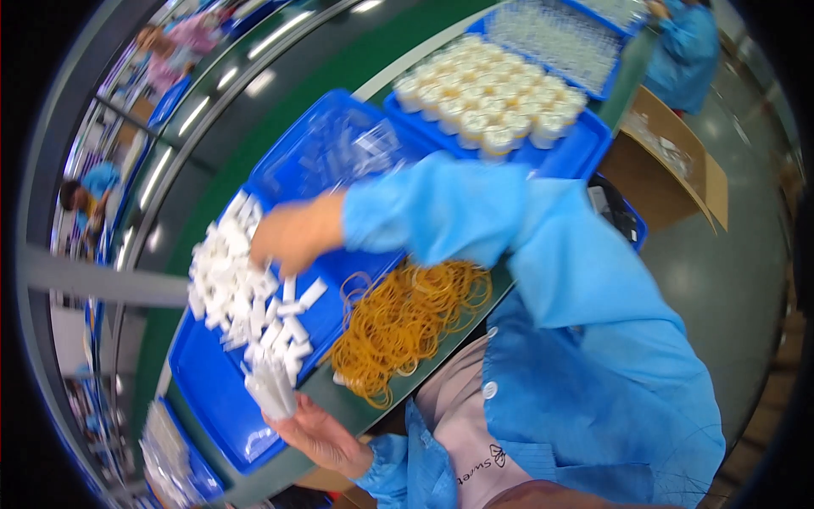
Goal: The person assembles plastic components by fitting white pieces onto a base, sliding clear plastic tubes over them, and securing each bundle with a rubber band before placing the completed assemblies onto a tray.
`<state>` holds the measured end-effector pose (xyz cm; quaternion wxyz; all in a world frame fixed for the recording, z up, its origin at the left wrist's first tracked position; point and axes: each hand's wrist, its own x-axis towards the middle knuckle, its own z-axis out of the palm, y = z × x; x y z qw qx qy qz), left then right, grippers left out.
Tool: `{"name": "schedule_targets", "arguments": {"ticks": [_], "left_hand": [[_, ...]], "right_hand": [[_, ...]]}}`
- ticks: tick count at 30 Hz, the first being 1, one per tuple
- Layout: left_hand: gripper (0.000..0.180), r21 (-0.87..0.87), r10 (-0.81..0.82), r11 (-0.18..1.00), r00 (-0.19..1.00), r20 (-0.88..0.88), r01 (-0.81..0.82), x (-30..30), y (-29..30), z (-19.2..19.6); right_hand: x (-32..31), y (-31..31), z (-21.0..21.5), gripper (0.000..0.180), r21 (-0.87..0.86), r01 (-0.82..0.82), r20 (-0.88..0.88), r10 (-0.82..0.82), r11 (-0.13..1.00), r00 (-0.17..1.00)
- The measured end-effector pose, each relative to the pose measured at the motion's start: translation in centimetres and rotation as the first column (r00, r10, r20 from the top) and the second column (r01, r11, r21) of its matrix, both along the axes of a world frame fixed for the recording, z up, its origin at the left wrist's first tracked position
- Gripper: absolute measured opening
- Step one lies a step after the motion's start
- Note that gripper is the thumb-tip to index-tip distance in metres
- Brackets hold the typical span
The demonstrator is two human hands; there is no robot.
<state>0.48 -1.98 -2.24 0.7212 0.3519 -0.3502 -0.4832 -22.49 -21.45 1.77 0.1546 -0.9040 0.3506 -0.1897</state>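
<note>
A pile of small white rectangular pieces [229, 276] lies in a long blue tray [216, 407]. My right hand [297, 235] reaches over from the right, its fingers curled down onto the pile. Motion blur hides what is between those fingertips. Lower down, beside the tray's near edge, my left hand [320, 434] is closed around whitish, translucent tube-like pieces [271, 390], held tilted above the tray. A heap of tan rubber bands [407, 318] lies to the right of the white pieces, near my body.
Clear plastic bags [356, 148] lie in a blue tray behind my right sleeve. Farther off stand a tray of white-and-yellow rolls [492, 93] and a bin of clear parts [551, 38]. An open cardboard box [661, 153] is at the right. Co-workers sit across the line and at far right.
</note>
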Motion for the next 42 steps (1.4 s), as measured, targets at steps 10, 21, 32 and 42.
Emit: {"name": "schedule_targets", "arguments": {"ticks": [10,21,32,42], "left_hand": [[0.052,0.072,-0.062,0.995,0.998,-0.017,0.063,-2.9,-0.4,2.0],[0.043,0.087,-0.138,0.987,0.99,0.03,0.135,-2.8,-0.5,1.6],[0.05,-0.002,-0.167,0.983,0.891,0.421,0.185,-5.2,0.5,1.9],[0.044,-0.111,-0.071,0.978,0.786,0.615,0.175,-6.0,0.8,1.4]], "right_hand": [[-7.1,6.9,-0.1,0.029,-0.019,0.223,-0.449,-0.208,0.975,0.869],[-7.4,7.3,1.6,0.037,0.126,0.198,0.082,-0.209,0.972,0.975],[-3.8,15.4,6.2,0.025,0.511,0.061,0.684,-0.449,0.857,0.574],[-4.7,16.5,2.4,0.033,0.444,0.081,0.836,-0.446,0.892,0.319]]}}
